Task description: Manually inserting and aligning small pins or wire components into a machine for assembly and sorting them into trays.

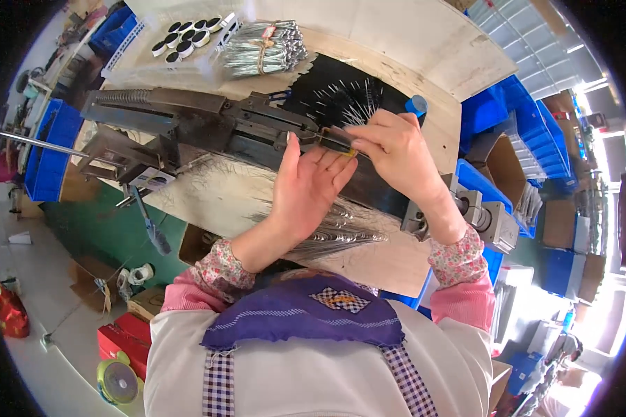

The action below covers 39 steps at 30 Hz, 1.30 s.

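Observation:
Across the bench lies a long dark metal machine [215, 125] with a coil spring at its left end. My left hand [309, 184] is palm up against the near side of its right end, fingers stretched out and slightly cupped. Beyond those fingertips, my right hand [393, 146] is closed in a pinch at the machine's end; what it pinches is too small to make out. A small yellow piece [346, 151] shows between the hands. Thin metal wires [344, 236] lie in a fanned bunch nearer me. Several light-tipped wires [351, 101] rest on a black mat [313, 73] behind the machine.
A tied bundle of silvery wires [263, 52] lies at the back, beside a clear plastic crate [135, 66] with several black-and-white round pieces. A blue round item [416, 105] stands behind my right hand. A metal clamp-like fixture [490, 222] and blue bins [515, 118] are at right.

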### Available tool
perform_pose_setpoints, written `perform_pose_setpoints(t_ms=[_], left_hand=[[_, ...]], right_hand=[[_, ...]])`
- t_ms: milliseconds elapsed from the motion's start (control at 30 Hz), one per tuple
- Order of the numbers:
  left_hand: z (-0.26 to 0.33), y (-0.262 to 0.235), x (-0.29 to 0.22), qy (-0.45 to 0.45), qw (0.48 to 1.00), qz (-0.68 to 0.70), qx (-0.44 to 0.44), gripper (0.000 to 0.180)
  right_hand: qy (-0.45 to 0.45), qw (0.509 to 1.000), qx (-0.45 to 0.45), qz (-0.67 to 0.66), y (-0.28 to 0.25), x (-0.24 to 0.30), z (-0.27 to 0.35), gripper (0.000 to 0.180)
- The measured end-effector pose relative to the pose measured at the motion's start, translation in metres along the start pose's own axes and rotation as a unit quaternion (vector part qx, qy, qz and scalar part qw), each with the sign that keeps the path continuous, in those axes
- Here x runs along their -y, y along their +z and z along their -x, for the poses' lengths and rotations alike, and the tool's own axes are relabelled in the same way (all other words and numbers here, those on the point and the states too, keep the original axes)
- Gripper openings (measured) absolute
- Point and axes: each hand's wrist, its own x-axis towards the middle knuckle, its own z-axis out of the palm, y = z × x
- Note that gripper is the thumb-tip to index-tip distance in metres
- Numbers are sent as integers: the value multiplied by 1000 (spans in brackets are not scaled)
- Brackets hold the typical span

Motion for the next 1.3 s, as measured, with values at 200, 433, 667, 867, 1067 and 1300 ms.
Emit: perform_pose_setpoints(t_ms=[200,433,667,867,1067,1300], left_hand=[[-2,3,-1,-6,1000,-20,9,76],[-13,-32,2,-47,968,182,163,72],[1,4,-2,40,999,34,-3,73],[3,-4,-6,29,999,2,14,68],[2,17,-9,-7,997,-1,-72,63],[-3,-7,0,6,998,-58,-19,25]], right_hand=[[2,999,-19,35,-6,-3,10,15],[-80,992,-44,86,-2,18,7,19],[80,996,-29,32,-29,44,5,18],[42,980,98,166,-6,52,7,30],[41,971,129,198,-2,49,2,28],[26,992,52,108,-1,48,47,25]])
